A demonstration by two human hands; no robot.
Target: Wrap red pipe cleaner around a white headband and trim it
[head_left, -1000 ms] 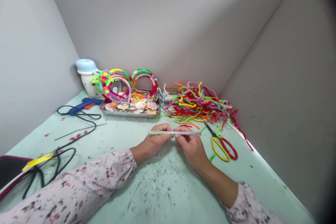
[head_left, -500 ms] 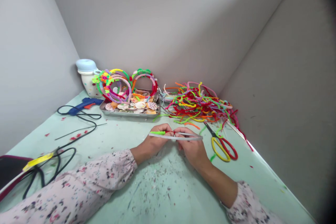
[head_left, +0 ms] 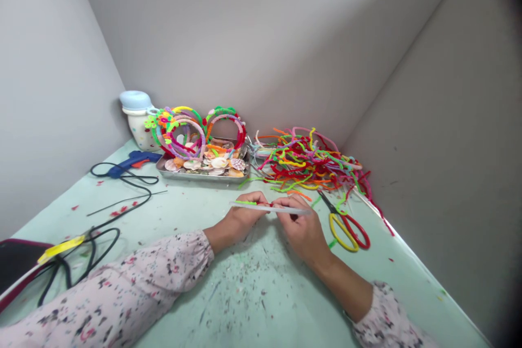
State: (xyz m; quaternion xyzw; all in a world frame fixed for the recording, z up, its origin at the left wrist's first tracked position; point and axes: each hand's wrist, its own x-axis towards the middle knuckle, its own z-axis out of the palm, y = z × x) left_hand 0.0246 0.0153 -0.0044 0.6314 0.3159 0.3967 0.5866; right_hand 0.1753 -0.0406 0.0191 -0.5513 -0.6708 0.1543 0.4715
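While both hands are up over the pale green tabletop (head_left: 253, 304), they share one thin whitish band (head_left: 292, 210), seen nearly edge-on; band sits at mid-table, in front of the pile of fuzzy stems (head_left: 305, 163); left hand (head_left: 243, 218) closed on its left part, bright green fuzzy wrap (head_left: 246, 203) there; right hand (head_left: 299, 231) has fingers bent in at the middle, pinching at a red bit (head_left: 271, 205) between the two hands; exact finger contact partly hidden.

Labels: yellow tag (head_left: 61, 249) on the cords at left, any print too small to read; white cup (head_left: 143, 129) with light blue lid has coloured spots, no wording legible.

Others: scissors (head_left: 338, 212) with one yellow and one red handle loop, right of right hand; metal tray (head_left: 204, 176) of shells (head_left: 218, 162), colourful wrapped hoops (head_left: 203, 144) standing over it; blue glue gun (head_left: 131, 161) left of tray.
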